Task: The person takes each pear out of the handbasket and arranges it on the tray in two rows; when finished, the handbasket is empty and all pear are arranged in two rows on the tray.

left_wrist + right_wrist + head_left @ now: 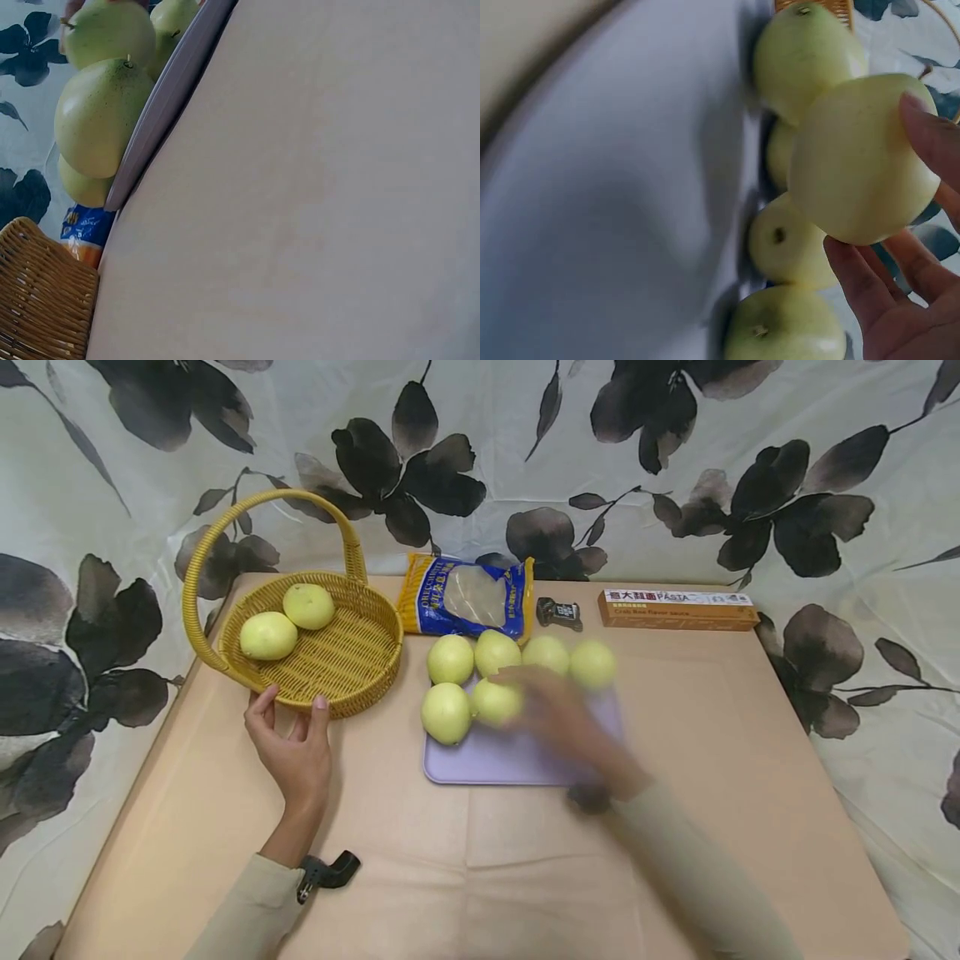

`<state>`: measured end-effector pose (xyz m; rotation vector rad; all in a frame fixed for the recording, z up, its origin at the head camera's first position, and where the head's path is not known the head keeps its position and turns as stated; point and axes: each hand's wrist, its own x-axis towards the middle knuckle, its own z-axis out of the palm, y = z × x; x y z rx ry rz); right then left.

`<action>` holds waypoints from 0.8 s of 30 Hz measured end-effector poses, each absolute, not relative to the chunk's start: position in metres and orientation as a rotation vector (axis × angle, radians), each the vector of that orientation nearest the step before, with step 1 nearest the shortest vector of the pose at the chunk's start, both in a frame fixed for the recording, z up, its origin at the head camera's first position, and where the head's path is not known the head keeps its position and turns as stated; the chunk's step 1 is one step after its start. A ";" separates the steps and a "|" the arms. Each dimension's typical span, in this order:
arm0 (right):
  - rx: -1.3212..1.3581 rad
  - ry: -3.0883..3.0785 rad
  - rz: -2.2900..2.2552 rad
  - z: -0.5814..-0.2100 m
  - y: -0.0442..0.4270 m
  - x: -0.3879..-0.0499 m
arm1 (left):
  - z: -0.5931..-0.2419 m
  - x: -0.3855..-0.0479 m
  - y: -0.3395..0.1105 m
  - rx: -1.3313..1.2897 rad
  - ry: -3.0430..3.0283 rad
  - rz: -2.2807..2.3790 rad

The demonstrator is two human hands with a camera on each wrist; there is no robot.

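Observation:
My right hand (555,710), blurred in the head view, grips a round yellow-green pear (862,157) between thumb and fingers, above the purple tray (495,764). Other pears (446,714) sit along the tray's left and far sides. At the left, two pears (268,636) lie in a yellow woven basket (337,652) with a tall arched handle. My left hand (296,760) holds the basket's near side, with fingertips and thumb at the rim and outer wall; its other fingers are partly hidden. The left wrist view catches the basket edge (45,300) but not that hand.
Behind the tray lie a blue and yellow pasta bag (472,597), a small black packet (558,613) and an orange pasta box (678,610). A flowered cloth (517,460) hangs behind the table (712,735).

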<state>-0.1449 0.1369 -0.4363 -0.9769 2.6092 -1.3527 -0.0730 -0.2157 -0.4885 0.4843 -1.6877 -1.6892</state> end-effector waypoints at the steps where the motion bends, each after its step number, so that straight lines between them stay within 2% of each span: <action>1: -0.981 2.605 -1.336 -0.438 0.139 -0.144 | -0.488 -0.073 -0.216 0.482 -1.686 -1.691; 12: -0.976 2.604 -1.192 -0.453 0.150 -0.140 | -0.488 -0.073 -0.215 0.488 -1.703 -1.675; 18: -0.837 2.855 -1.072 -0.466 0.161 -0.141 | -0.488 -0.072 -0.216 0.478 -1.706 -1.677; 24: -0.817 2.837 -1.294 -0.464 0.161 -0.130 | -0.489 -0.072 -0.217 0.478 -1.708 -1.673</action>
